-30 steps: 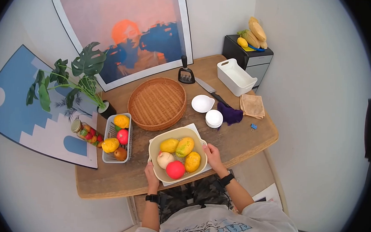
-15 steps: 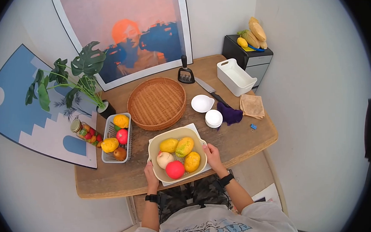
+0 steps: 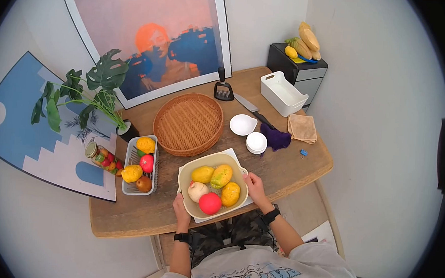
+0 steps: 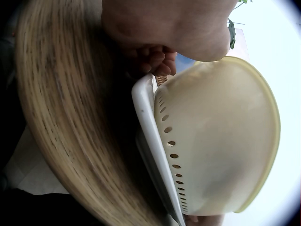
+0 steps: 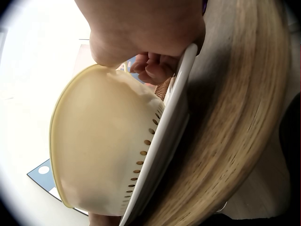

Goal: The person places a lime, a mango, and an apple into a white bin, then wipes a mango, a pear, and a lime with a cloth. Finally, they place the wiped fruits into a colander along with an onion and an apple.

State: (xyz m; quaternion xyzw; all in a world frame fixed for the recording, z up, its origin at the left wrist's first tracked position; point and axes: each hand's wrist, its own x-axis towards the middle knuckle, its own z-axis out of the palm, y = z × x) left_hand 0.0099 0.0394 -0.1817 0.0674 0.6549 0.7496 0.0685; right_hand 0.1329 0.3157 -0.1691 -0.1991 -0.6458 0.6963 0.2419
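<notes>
A cream plastic basket (image 3: 211,160) with small drain holes low in its wall sits at the table's front edge on a white tray (image 4: 146,110). Inside are several fruits: two yellow mangoes (image 3: 222,175), another yellow fruit (image 3: 231,194), a whitish round fruit (image 3: 198,192) and a red one (image 3: 210,203). My left hand (image 3: 181,211) grips the basket's left side at the handle. On the opposite side, my right hand (image 3: 256,189) holds the other handle. Both wrist views show curled fingers (image 4: 162,61) beneath the handles, just above the tray.
Left of the basket stands a grey basket (image 3: 155,178) of fruit, beside a jar (image 3: 101,158) and a potted plant (image 3: 127,130). Behind lies a round wicker tray (image 3: 189,121). Toward the right are white bowls (image 3: 256,142), a knife (image 3: 250,106), cloths (image 3: 302,127) and a white bin (image 3: 284,94).
</notes>
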